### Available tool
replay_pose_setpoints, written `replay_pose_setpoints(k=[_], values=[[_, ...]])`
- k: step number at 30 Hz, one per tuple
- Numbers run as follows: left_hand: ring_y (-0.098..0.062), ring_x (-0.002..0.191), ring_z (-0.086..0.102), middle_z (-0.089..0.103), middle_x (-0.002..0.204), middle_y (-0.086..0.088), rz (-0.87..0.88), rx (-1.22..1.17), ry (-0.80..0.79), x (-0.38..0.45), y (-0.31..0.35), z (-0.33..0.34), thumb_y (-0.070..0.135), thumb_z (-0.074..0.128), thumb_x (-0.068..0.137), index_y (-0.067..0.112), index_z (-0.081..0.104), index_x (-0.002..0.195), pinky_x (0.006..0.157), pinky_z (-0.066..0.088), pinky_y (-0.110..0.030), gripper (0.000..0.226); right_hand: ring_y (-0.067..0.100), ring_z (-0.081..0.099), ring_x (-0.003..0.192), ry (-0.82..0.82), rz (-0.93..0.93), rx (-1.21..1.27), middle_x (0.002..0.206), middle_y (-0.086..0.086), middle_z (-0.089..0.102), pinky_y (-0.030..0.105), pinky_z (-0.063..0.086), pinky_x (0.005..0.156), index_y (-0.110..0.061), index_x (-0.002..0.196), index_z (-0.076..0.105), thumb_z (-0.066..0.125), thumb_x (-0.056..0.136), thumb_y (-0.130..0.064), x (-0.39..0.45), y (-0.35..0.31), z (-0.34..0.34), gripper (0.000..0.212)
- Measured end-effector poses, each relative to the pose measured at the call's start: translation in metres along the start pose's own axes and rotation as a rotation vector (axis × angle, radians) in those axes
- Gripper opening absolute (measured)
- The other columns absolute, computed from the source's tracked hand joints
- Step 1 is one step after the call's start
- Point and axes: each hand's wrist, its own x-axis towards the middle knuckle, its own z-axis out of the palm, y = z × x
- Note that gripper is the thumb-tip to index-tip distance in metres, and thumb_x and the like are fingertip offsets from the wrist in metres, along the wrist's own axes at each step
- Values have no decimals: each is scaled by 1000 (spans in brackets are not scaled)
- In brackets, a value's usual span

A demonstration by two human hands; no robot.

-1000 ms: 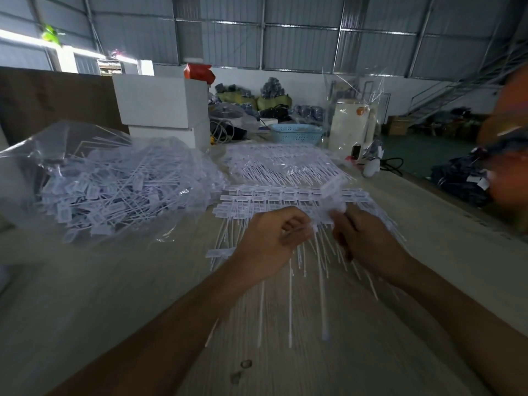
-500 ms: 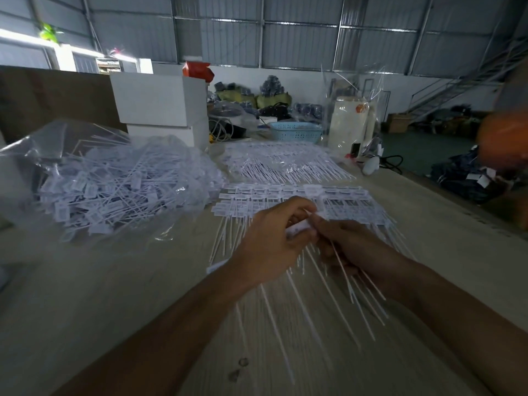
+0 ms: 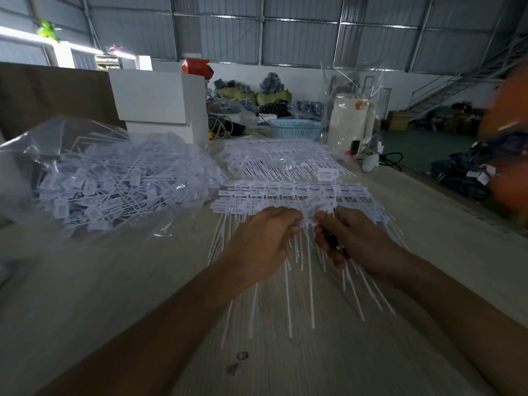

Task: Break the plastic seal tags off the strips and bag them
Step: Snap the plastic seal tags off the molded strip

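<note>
Between both hands: one white plastic strip of joined seal tags (image 3: 310, 208), pinched at its heads.

Left hand (image 3: 264, 238) and right hand (image 3: 351, 238) each clamp fingers on that strip, close together, seemingly to snap one tag free; its thin tails hang toward the wrists. Just beyond the grip lie flat stacked strips (image 3: 285, 192) on the pale wooden table (image 3: 85, 281). Farther left, the clear plastic bag (image 3: 108, 178) holds loose tags, within reach for dropping.
</note>
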Motion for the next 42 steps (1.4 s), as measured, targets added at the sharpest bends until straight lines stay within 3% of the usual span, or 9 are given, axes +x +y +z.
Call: replay_pose_setpoints(k=[5,8,15,19,25,29,33,37,42], values=[[-14,72,65,69,77,2,-75,-189,41,2,-4,6,14,55,99,10,71,84,70,52,-37,23,21,52,36,18,-150,-337,55,8,63,31,45,42,-2,79,51,46,104,-30,5,5,-6,38],[-5,70,63,72,78,4,-22,-239,61,4,1,8,20,57,99,11,74,89,69,50,-20,22,26,53,35,32,-117,-285,56,10,64,30,45,39,0,79,47,46,104,-33,8,10,-16,42],[-11,75,67,75,86,0,-21,-260,47,7,4,11,22,59,100,12,77,98,71,52,-34,21,12,55,37,225,-57,-375,56,7,61,25,43,40,-9,81,49,44,105,-30,18,17,-18,32],[6,75,61,73,88,7,16,-319,98,6,10,5,19,68,92,14,76,100,67,42,-4,12,16,51,45,406,43,-112,64,10,58,30,43,45,-5,86,55,44,105,-31,11,12,-44,35],[-4,72,62,70,80,6,-132,-326,193,7,10,4,20,84,76,17,72,94,64,41,-6,22,13,36,39,-54,164,177,54,5,45,20,29,38,-8,76,59,53,99,-42,5,3,-4,42],[-6,73,60,69,78,7,-86,-213,139,7,5,3,24,83,75,18,72,89,63,40,-8,20,13,36,39,-87,218,238,53,1,47,18,29,38,-19,66,65,53,90,-64,5,2,3,53],[-12,73,59,69,79,2,-1,-152,84,7,6,4,24,80,79,15,74,93,70,43,-30,18,12,40,41,-1,110,96,52,-1,50,20,30,38,-12,76,66,62,93,-43,5,7,7,35],[-13,89,60,70,98,3,-43,-120,22,7,2,1,25,73,88,19,70,113,73,40,-24,26,11,43,40,147,206,207,54,0,50,20,29,39,-12,76,62,59,98,-34,8,5,-2,31],[-26,98,63,71,105,-6,-38,50,-1,4,0,0,16,60,96,15,66,117,81,52,-41,22,11,40,42,52,151,191,53,-3,47,21,28,38,-16,73,53,55,101,-32,6,6,2,33]])
